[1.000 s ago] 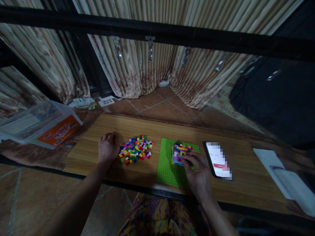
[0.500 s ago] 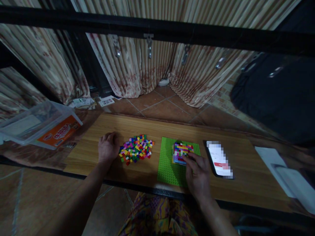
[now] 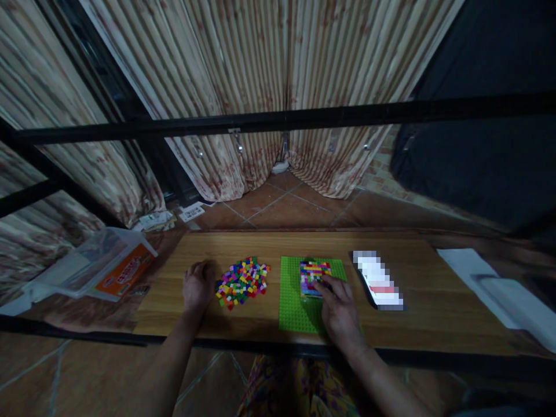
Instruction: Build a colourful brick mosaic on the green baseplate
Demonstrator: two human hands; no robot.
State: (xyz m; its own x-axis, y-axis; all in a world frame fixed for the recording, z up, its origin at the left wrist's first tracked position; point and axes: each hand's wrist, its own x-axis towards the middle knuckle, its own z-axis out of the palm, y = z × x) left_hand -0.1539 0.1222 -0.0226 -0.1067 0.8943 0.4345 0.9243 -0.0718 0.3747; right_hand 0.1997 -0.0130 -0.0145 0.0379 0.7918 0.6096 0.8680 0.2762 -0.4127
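On the green studded baseplate [image 3: 295, 318] lies a low block of multicoloured toy bricks [image 3: 315, 271], built in rows. My right hand [image 3: 341, 310] reaches over its lower right corner. Its thumb and fingertips are pinched together against the top of the block, and anything between them is too small to make out. My left hand [image 3: 198, 286] rests on the wooden tabletop with its fingers curled in, and its palm is hidden. Just right of it spreads a loose pile of small coloured bricks [image 3: 244, 281].
A phone [image 3: 377, 281] with a blurred lit screen lies right of the baseplate. Clear plastic bin [image 3: 99, 255] with an orange label stands at the left. White sheets [image 3: 471, 263] lie at the right end. A dark metal bar [image 3: 260, 121] crosses beyond the table [image 3: 412, 330].
My view has tilted up, so the table sits lower in the picture. My right hand stays at the brick block, its fingertips slightly shifted; my left hand stays beside the pile.
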